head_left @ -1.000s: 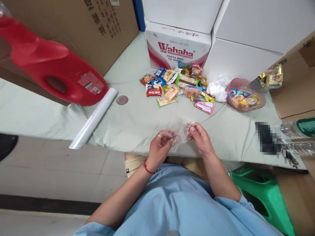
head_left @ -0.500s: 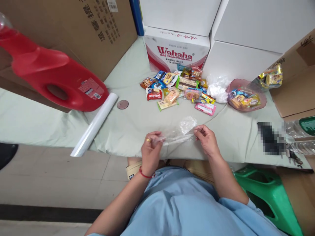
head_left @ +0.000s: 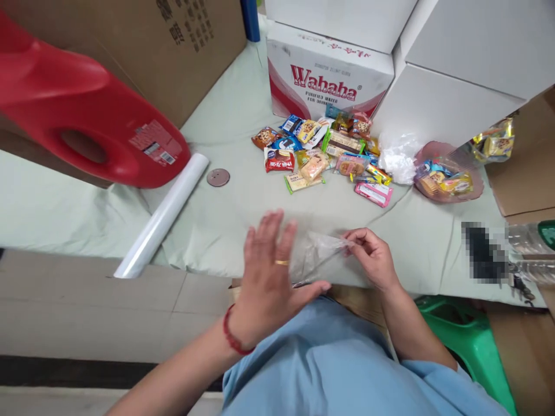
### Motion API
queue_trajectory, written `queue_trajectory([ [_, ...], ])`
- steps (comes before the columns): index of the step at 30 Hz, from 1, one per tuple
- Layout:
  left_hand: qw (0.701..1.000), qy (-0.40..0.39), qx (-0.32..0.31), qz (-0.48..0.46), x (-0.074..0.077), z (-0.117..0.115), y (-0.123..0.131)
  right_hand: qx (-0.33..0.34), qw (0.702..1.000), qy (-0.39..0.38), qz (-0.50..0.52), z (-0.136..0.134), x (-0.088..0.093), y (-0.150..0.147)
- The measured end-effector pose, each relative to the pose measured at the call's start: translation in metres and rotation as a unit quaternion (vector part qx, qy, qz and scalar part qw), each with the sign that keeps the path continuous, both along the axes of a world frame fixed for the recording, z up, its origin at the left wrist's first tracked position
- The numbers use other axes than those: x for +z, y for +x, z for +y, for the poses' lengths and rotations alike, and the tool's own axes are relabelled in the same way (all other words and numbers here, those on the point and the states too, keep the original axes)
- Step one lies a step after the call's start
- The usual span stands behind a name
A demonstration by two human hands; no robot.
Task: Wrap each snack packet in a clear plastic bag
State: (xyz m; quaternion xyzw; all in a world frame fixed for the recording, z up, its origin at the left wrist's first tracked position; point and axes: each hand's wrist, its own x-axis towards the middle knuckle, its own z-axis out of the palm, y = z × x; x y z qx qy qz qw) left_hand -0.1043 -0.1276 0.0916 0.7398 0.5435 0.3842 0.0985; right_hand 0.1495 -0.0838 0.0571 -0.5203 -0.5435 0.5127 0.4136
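Observation:
A clear plastic bag (head_left: 318, 254) lies along the table's front edge, thin and crumpled. My right hand (head_left: 373, 257) pinches its right end between thumb and fingers. Over the bag's left part is my left hand (head_left: 269, 277), palm down, fingers stretched and slightly blurred; I cannot tell if it presses on the plastic. Farther back on the cloth is a loose pile of wrapped snacks (head_left: 314, 166), with a pink packet (head_left: 373, 194) at its near right side.
Right of the pile are a crumpled white plastic bag (head_left: 399, 159) and a pink bowl (head_left: 472, 188) holding snacks. A white roll (head_left: 162, 216), a round disc (head_left: 218, 177) and a large red jug (head_left: 108, 121) occupy the left. Boxes, including a Wahaha carton (head_left: 329, 75), line the back.
My left hand has let go of the bag's left end and now spreads flat above it. My right hand keeps its pinch. The view has shifted slightly.

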Motion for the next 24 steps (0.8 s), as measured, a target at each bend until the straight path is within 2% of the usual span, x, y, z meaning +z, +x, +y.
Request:
queue_trajectory([
  [1, 0.999, 0.0, -0.005, 0.034, -0.004, 0.004, 0.009, 0.01, 1.0, -0.001, -0.012, 0.001, 0.004, -0.002],
  [3, 0.999, -0.022, 0.001, 0.046, -0.018, 0.017, 0.018, 0.015, 0.999, -0.004, -0.04, 0.002, 0.008, -0.002],
  [7, 0.983, -0.164, 0.011, -0.079, -0.045, 0.045, 0.004, -0.048, 0.997, -0.014, -0.051, 0.0, 0.006, 0.011],
  [9, 0.953, -0.244, 0.028, -0.175, -0.051, 0.054, -0.009, -0.091, 0.995, -0.031, -0.029, -0.004, -0.001, 0.02],
  [13, 0.862, -0.337, 0.106, -0.364, -0.057, 0.057, -0.02, -0.153, 0.983, -0.096, 0.006, -0.016, -0.019, 0.037],
  [15, 0.829, -0.343, 0.138, -0.42, -0.061, 0.053, -0.019, -0.126, 0.983, -0.135, -0.013, -0.022, -0.024, 0.047],
  [17, 0.821, -0.334, 0.149, -0.439, -0.066, 0.049, -0.016, -0.063, 0.985, -0.141, -0.081, -0.024, -0.024, 0.059],
  [19, 0.831, -0.325, 0.147, -0.426, -0.07, 0.045, -0.013, -0.008, 0.978, -0.079, -0.192, -0.022, -0.018, 0.07],
  [21, 0.847, -0.326, 0.14, -0.397, -0.071, 0.043, -0.01, 0.032, 0.954, 0.033, -0.296, -0.015, -0.01, 0.073],
  [24, 0.873, -0.336, 0.117, -0.334, -0.069, 0.042, -0.006, 0.097, 0.913, 0.176, -0.355, 0.001, -0.004, 0.054],
])
